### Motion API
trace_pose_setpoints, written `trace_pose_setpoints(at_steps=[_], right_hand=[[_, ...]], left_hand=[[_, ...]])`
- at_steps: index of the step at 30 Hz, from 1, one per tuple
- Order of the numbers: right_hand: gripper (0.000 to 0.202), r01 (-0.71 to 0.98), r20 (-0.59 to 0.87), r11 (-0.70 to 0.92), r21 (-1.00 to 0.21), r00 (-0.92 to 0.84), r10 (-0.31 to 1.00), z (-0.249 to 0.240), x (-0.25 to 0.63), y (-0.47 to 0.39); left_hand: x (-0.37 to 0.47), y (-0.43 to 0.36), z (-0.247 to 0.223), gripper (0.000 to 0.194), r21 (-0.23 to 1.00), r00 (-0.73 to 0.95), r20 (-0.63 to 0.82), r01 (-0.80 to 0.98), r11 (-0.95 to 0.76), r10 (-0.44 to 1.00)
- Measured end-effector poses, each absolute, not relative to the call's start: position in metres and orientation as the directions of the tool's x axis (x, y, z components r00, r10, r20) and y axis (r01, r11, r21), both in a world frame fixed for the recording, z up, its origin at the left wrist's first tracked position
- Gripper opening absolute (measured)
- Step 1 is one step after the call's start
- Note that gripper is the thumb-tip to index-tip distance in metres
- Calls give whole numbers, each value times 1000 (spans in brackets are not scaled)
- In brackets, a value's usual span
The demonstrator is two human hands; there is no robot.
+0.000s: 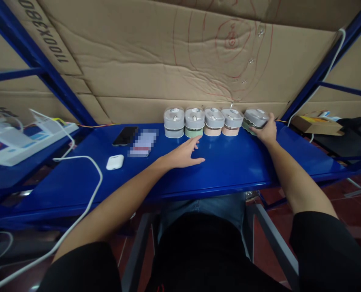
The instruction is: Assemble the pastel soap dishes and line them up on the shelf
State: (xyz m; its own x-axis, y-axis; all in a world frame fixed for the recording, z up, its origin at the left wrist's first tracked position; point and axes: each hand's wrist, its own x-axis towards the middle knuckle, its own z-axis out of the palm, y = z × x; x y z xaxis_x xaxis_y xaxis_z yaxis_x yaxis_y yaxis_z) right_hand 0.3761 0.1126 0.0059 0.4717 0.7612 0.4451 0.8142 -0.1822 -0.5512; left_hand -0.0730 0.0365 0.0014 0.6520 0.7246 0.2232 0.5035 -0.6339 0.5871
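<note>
Small lidded containers stand in a row against the cardboard: a grey one (174, 122), a green-based one (194, 122), then two with peach bases (213, 121) (231, 122). At the row's right end, a green-based container (255, 120) with a grey lid sits slightly turned and tilted. My right hand (267, 129) is closed around its right side, thumb along the front. Over the blue tabletop (223, 162), in front of the left containers, my left hand (186, 154) has its fingers stretched and thumb apart, holding nothing.
Left on the table lie a dark phone (125, 136), a second phone (144, 142) with a lit screen and a white earbud case (115, 162). A white cable (98, 182) crosses the left side. Power strips (31, 142) lie far left, an open carton (318, 125) at right.
</note>
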Motion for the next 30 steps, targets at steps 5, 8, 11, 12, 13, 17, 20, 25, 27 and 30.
trace_pose_setpoints(at_steps=[5, 8, 11, 12, 13, 17, 20, 25, 27, 30], right_hand=[[124, 791, 464, -112, -602, 461, 756, 1, 361, 117], [125, 776, 501, -49, -628, 452, 738, -3, 359, 115], [121, 776, 526, 8, -630, 419, 740, -6, 356, 114], [120, 780, 528, 21, -625, 403, 747, -7, 354, 114], [120, 784, 528, 29, -619, 388, 756, -7, 352, 114], [130, 819, 475, -38, -573, 370, 799, -5, 344, 117], [143, 864, 453, -117, -490, 366, 813, -3, 345, 119], [133, 970, 597, -62, -235, 194, 778, 3, 346, 116], [125, 995, 642, 4, -100, 62, 764, 7, 338, 110], [116, 992, 635, 99, 78, -126, 762, 14, 318, 100]], left_hand=[[-73, 35, 3, 109, 577, 654, 214, 515, -634, 725], [-74, 36, 2, 108, 569, 662, 205, 519, -638, 721], [-75, 37, 1, 108, 564, 668, 198, 521, -641, 717], [-76, 37, 1, 108, 564, 670, 195, 521, -640, 717], [-76, 38, 1, 109, 564, 670, 192, 522, -640, 717], [-76, 37, 2, 108, 561, 674, 187, 524, -641, 715], [-76, 36, 4, 108, 558, 677, 178, 528, -640, 714], [-76, 38, 3, 108, 549, 675, 178, 536, -641, 716], [-76, 38, 2, 107, 551, 674, 175, 537, -639, 718], [-76, 38, 2, 108, 554, 675, 164, 541, -633, 719]])
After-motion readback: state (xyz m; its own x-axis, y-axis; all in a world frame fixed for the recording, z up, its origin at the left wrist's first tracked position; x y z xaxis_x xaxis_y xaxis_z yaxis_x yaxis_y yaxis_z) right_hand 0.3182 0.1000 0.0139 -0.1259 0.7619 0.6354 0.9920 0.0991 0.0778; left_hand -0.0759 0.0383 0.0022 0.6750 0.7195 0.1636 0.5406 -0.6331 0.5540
